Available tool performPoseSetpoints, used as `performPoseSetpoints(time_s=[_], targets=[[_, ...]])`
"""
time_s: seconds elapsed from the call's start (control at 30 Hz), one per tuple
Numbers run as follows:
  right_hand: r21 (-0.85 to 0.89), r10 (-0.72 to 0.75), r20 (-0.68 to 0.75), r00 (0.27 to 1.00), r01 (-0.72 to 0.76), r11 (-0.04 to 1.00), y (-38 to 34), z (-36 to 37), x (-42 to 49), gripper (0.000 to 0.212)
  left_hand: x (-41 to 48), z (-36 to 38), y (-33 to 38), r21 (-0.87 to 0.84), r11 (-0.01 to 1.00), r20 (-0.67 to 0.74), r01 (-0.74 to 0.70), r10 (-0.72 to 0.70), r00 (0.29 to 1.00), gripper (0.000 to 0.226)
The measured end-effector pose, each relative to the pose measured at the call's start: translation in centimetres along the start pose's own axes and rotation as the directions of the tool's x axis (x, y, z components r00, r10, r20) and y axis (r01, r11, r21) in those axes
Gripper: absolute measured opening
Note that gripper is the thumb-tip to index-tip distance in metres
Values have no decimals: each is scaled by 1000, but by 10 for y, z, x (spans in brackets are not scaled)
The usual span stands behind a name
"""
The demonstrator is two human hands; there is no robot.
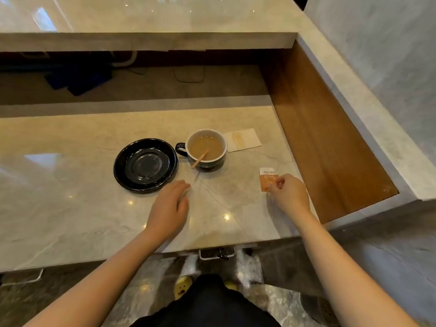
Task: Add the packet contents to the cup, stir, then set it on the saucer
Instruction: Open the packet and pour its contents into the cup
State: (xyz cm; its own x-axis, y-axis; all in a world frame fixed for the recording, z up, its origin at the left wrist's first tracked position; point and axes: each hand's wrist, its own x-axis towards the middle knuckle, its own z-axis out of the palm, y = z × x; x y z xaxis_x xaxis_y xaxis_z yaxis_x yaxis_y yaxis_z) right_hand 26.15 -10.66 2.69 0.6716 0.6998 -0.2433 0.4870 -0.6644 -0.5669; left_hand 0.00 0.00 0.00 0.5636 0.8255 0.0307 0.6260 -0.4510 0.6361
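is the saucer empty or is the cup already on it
Empty. The black saucer holds nothing; the cup stands on the counter just right of it, with the stir stick inside.

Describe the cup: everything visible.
The cup is dark outside and white inside, glossy like ceramic, with a dark loop handle pointing toward the black saucer. It stands upright on the marble counter, beside the saucer, not on it. It holds light-brown liquid; a wooden stirrer leans over its near rim. Neither hand touches it.
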Motion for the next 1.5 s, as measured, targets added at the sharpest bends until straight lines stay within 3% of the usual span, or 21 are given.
performPoseSetpoints(time_s=[0.1,0.23,0.4,0.57,0.87,0.97,1.1,1.23,1.37,1.5], targets=[[18,41,-161,986,-39,999,-2,9,1,26,-4,14,-9,164,985,1,-51,52,999,42],[21,99,-209,973,-96,995,-4,18,4,32,-4,24,-15,304,949,38,-83,75,996,55],[133,157,-189,969,-133,982,0,23,9,26,-3,25,-16,309,948,47,-82,71,996,56],[234,47,-173,984,-5,972,0,23,2,16,-3,23,-14,269,960,23,-78,74,997,56],[585,-160,22,987,117,802,-51,44,-47,15,-8,14,-12,5,984,16,-180,180,984,43],[624,-216,94,972,112,774,-71,58,-56,18,-11,3,5,-265,961,-13,-85,84,996,35],[638,-243,96,965,128,760,-86,77,-57,24,-10,-3,27,-751,640,66,165,-176,982,21],[625,-279,83,957,168,762,-93,87,-58,25,-8,-6,30,-874,399,155,275,-308,939,20],[529,-327,155,932,201,825,-86,85,-54,14,-6,-18,22,-882,355,198,310,-316,928,17],[129,-341,-22,940,341,931,-56,74,-39,27,3,-40,2,-836,465,142,292,-332,933,17]])
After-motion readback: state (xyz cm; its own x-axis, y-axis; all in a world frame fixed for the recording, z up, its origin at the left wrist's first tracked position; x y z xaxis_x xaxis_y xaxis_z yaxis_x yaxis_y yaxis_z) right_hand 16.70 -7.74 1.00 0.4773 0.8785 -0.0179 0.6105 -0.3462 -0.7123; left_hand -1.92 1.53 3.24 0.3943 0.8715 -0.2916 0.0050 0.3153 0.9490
